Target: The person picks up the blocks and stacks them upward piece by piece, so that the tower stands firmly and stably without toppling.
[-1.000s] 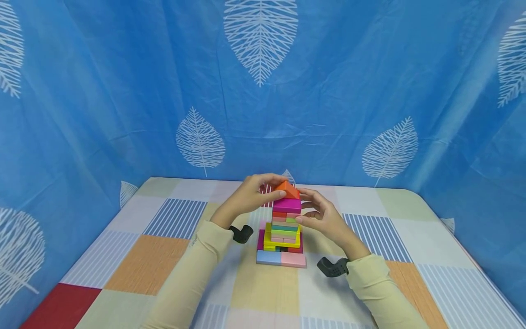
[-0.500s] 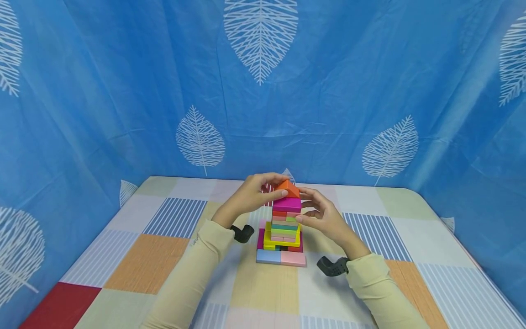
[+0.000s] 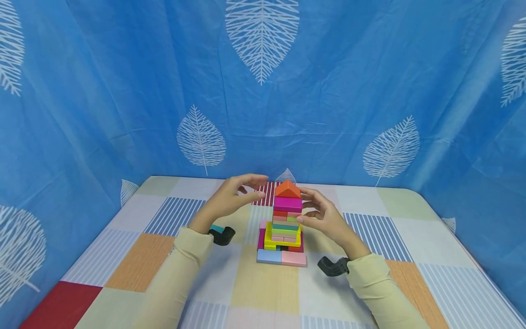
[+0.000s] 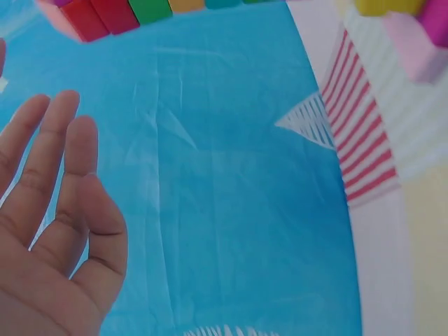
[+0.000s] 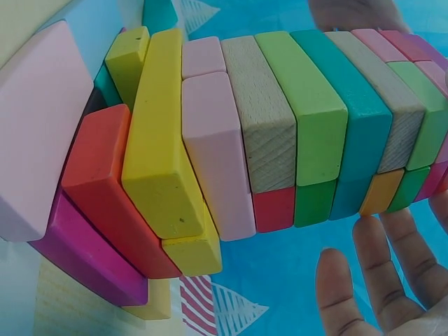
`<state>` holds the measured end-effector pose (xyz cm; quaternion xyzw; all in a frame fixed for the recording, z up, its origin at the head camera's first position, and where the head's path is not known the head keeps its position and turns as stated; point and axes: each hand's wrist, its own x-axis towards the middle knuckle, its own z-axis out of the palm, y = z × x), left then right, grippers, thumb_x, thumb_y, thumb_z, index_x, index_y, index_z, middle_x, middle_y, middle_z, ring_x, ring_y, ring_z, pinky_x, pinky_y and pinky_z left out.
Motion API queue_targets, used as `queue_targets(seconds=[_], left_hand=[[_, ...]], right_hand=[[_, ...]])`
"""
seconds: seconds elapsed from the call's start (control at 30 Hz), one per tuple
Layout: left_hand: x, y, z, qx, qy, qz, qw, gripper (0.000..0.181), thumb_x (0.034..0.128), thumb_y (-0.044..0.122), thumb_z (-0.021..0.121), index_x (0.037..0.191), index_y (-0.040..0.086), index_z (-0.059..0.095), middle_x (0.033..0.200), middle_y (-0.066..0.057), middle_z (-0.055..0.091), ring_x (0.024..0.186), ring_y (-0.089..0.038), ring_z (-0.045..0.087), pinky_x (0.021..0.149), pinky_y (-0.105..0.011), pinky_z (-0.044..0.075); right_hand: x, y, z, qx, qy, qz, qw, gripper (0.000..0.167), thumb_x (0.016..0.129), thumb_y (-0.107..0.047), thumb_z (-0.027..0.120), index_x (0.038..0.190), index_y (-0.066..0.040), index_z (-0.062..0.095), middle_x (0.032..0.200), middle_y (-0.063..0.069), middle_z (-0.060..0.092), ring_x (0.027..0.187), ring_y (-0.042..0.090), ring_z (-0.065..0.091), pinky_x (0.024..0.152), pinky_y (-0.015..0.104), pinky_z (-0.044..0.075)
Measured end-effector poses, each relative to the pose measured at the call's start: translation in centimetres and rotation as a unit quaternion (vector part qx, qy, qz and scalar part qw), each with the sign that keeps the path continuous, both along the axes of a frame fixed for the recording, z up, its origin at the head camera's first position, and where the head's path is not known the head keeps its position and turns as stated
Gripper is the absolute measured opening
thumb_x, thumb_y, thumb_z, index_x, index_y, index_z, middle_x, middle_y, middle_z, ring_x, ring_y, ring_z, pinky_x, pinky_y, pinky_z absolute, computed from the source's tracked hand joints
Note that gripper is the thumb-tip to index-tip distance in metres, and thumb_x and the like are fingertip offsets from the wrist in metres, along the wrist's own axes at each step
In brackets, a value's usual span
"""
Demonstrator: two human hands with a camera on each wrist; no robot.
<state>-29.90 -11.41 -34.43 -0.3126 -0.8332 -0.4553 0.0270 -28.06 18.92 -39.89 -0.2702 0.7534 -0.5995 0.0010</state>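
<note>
A tall tower of coloured wooden blocks (image 3: 285, 228) stands upright in the head view. At its top an orange triangular block (image 3: 287, 189) rests on a flat magenta block (image 3: 287, 204). My left hand (image 3: 232, 196) hovers to the left of the top, apart from it, with thumb and fingers spread and nothing between them; the left wrist view shows the same bare hand (image 4: 63, 224). Beside the tower's upper right side is my right hand (image 3: 324, 214), fingers loosely bent. In the right wrist view its fingertips (image 5: 369, 231) lie close to the blocks; contact is unclear.
A light blue block (image 3: 269, 257) and a pink block (image 3: 293, 258) lie at the tower's front foot. The table (image 3: 263, 292) has a patchwork cloth. Behind it hangs a blue curtain (image 3: 320, 114) with white leaves.
My left hand has let go of the orange triangular block and moved left, away from the tower. The block stays on top, its triangular face now turned more forward. The right hand is nearly unmoved.
</note>
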Motion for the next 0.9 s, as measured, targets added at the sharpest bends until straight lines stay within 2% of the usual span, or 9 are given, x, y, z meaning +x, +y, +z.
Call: queue_targets(seconds=[0.13, 0.27, 0.33, 0.53, 0.73, 0.8, 0.9], left_hand=[[1.0, -2.2, -1.1, 0.012, -0.014, 0.003, 0.9998, 0.043, 0.104, 0.013, 0.071, 0.145, 0.001, 0.066, 0.139, -0.019, 0.07, 0.12, -0.033, 0.066, 0.098, -0.047, 0.052], [1.6, -4.5, -2.4, 0.002, -0.035, 0.011, 0.9993, 0.041, 0.1045, 0.013, 0.07, 0.143, 0.001, 0.067, 0.136, -0.019, 0.071, 0.117, -0.032, 0.067, 0.097, -0.045, 0.052], [1.8, -5.7, -3.0, -0.006, -0.047, 0.019, 0.9987, 0.04, 0.1052, 0.013, 0.07, 0.143, 0.0, 0.067, 0.136, -0.018, 0.071, 0.117, -0.032, 0.067, 0.097, -0.044, 0.052], [1.8, -8.8, -4.9, -0.04, -0.096, 0.029, 0.9941, 0.042, 0.1079, 0.012, 0.066, 0.146, -0.006, 0.061, 0.137, -0.026, 0.068, 0.121, -0.038, 0.065, 0.099, -0.043, 0.052], [2.0, -10.8, -6.1, -0.054, -0.13, 0.019, 0.9898, 0.047, 0.107, 0.008, 0.066, 0.147, -0.014, 0.054, 0.14, -0.033, 0.063, 0.127, -0.049, 0.06, 0.106, -0.056, 0.05], [2.1, -11.3, -6.3, -0.061, -0.155, 0.028, 0.9857, 0.051, 0.1045, 0.009, 0.07, 0.148, -0.013, 0.054, 0.143, -0.034, 0.06, 0.129, -0.05, 0.058, 0.108, -0.06, 0.048], [2.3, -11.7, -6.7, -0.092, -0.168, 0.039, 0.9806, 0.055, 0.0977, 0.007, 0.078, 0.144, -0.013, 0.057, 0.142, -0.032, 0.061, 0.129, -0.051, 0.058, 0.11, -0.062, 0.047]], right_hand=[[0.0, 0.0, 0.0, 0.001, 0.0, -0.003, 1.0, 0.073, 0.095, -0.007, 0.08, 0.159, 0.001, 0.045, 0.149, 0.026, 0.054, 0.123, 0.037, 0.058, 0.098, 0.028, 0.057], [0.0, 0.0, 0.0, 0.002, 0.0, -0.005, 1.0, 0.073, 0.095, -0.007, 0.08, 0.159, 0.001, 0.045, 0.149, 0.026, 0.054, 0.124, 0.038, 0.058, 0.099, 0.028, 0.056], [0.0, 0.0, 0.0, 0.002, 0.0, -0.004, 1.0, 0.073, 0.095, -0.007, 0.08, 0.159, 0.0, 0.045, 0.149, 0.026, 0.055, 0.124, 0.037, 0.058, 0.099, 0.028, 0.056], [-0.1, -0.1, 0.0, 0.0, 0.0, -0.001, 1.0, 0.073, 0.095, -0.007, 0.079, 0.159, 0.001, 0.045, 0.149, 0.026, 0.055, 0.123, 0.037, 0.058, 0.099, 0.028, 0.056], [-0.1, 0.0, -0.1, 0.003, 0.004, -0.007, 1.0, 0.072, 0.095, -0.007, 0.079, 0.159, 0.001, 0.045, 0.148, 0.026, 0.055, 0.124, 0.037, 0.057, 0.1, 0.028, 0.056], [-0.1, 0.0, -0.1, 0.002, 0.005, -0.006, 1.0, 0.072, 0.095, -0.006, 0.079, 0.159, 0.002, 0.045, 0.148, 0.027, 0.055, 0.124, 0.038, 0.057, 0.1, 0.029, 0.056], [-0.1, -0.1, -0.1, 0.002, 0.004, -0.004, 1.0, 0.073, 0.095, -0.008, 0.079, 0.159, 0.002, 0.045, 0.149, 0.027, 0.055, 0.124, 0.038, 0.057, 0.099, 0.028, 0.056]])
